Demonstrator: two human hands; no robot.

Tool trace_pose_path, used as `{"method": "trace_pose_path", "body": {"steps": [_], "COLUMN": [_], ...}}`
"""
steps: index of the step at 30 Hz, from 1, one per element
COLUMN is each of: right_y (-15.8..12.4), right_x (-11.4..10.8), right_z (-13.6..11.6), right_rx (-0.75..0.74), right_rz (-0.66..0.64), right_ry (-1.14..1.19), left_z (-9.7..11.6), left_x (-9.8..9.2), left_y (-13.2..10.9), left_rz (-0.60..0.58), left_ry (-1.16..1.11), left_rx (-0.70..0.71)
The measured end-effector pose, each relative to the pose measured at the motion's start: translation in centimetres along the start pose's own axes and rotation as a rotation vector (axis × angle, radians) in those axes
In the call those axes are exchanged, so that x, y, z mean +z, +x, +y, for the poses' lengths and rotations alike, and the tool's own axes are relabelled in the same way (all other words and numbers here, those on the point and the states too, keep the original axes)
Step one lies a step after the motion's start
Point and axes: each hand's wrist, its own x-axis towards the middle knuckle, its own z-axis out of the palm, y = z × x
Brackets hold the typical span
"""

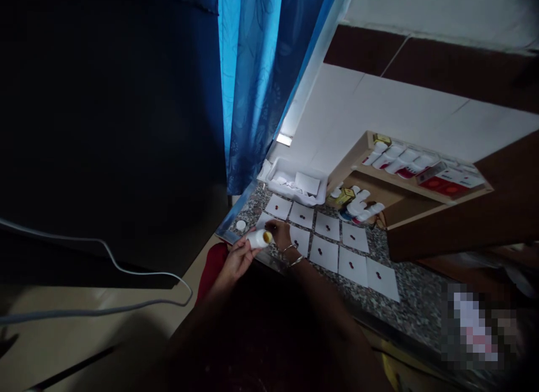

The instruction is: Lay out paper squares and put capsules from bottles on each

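Note:
My left hand (238, 258) grips a white plastic bottle (257, 238) lying on its side, its open yellowish mouth facing right. My right hand (280, 235), with metal bangles (290, 254) on its wrist, has its fingertips at that mouth; anything held there is hidden. Below both hands, several white paper squares (324, 260) lie in rows on a granite counter (415, 294). Many carry a small pair of dark red capsules (323, 251). A white bottle cap (241, 225) rests on the counter just beyond the bottle.
A white foam tray (295, 181) holding white paper stands behind the squares. To the right, a wooden shelf unit (404, 192) holds several white bottles and red-and-white boxes. A blue curtain (256, 83) hangs at the counter's far end, a white cable (109, 274) runs left, and red cloth (211, 270) lies below the counter edge.

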Motion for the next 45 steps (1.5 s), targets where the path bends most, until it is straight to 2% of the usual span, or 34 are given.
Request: {"method": "trace_pose_path", "body": {"steps": [4,9,14,16,19,22,25,28,31,36,41,45], "right_y": [0.3,0.6,0.6,0.1,-1.8,-4.7,-7.0,-7.9,-7.7,-6.8,-6.4,-6.5], "right_x": [0.1,-0.1,-1.1,-1.5,-2.2,-2.8,-3.1,-3.4,-4.0,-5.2,-5.7,-6.3], "right_z": [0.0,0.1,0.0,-0.6,-2.4,-4.4,-5.3,-4.6,-3.3,-1.8,-0.5,0.1], "right_rx": [-0.084,-0.065,-0.04,0.011,0.106,0.166,0.192,0.186,0.235,0.373,0.409,0.413], "right_rz": [0.029,0.055,0.1,0.142,0.165,0.118,0.076,0.134,0.22,0.221,0.246,0.262], "right_ry": [-0.114,-0.133,-0.138,-0.056,0.194,0.402,0.467,0.447,0.473,0.624,0.669,0.663], "left_z": [1.1,1.2,0.8,0.7,0.6,0.3,-0.4,-1.0,-0.9,-0.3,-1.6,-2.7], "left_x": [-0.9,-1.9,-2.1,-2.0,-1.5,-1.0,-0.8,-0.5,0.1,2.7,4.6,4.0], "left_y": [0.6,0.9,1.1,1.1,1.3,1.5,2.0,2.7,3.8,5.5,6.3,7.0], "left_rz": [0.057,0.097,0.081,0.078,0.077,0.069,0.065,0.037,-0.01,-0.182,-0.248,-0.186], "left_ry": [0.036,-0.018,-0.048,-0.027,0.017,0.043,0.101,0.2,0.43,0.787,0.873,0.889], "left_rx": [0.074,0.116,0.126,0.121,0.092,0.043,-0.011,-0.011,0.063,0.23,0.255,0.222]}}
